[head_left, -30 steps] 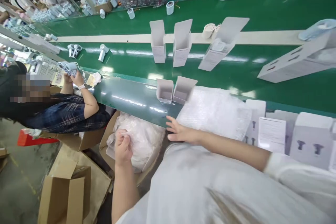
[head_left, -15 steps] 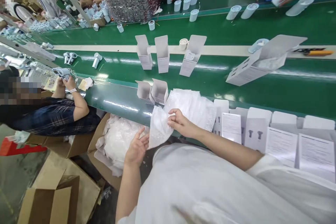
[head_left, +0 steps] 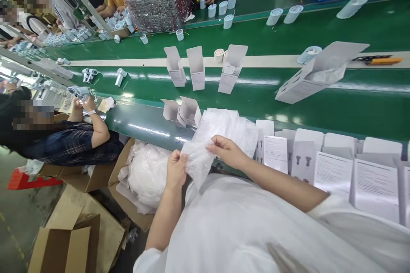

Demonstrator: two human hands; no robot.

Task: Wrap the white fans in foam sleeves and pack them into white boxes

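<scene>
Between my two hands hangs a translucent white bubble-wrap bag (head_left: pixel 199 163), in front of my shirt. My left hand (head_left: pixel 176 170) pinches its left edge with closed fingers. Thumb and fingers of my right hand (head_left: pixel 226 150) grip its upper right edge. Just behind, a stack of similar bubble-wrap bags (head_left: pixel 221 124) lies on the near ledge of the bench. Two open white boxes (head_left: pixel 189 113) stand side by side to the left of that stack. To the right of it, several white printed boxes (head_left: pixel 276 151) stand in a row.
On the green conveyor belt (head_left: pixel 137 79) stand several open white boxes (head_left: pixel 197 72), and a larger one (head_left: pixel 307 81) leans at the right. A carton (head_left: pixel 121 179) full of plastic wrap sits left of me. Co-workers (head_left: pixel 64 136) work at the left and across the belt.
My left hand has gone from open fingers beside the bag to a pinch on its edge. The bag is now stretched between both hands. Across the belt, a co-worker's hands have left the blue tray.
</scene>
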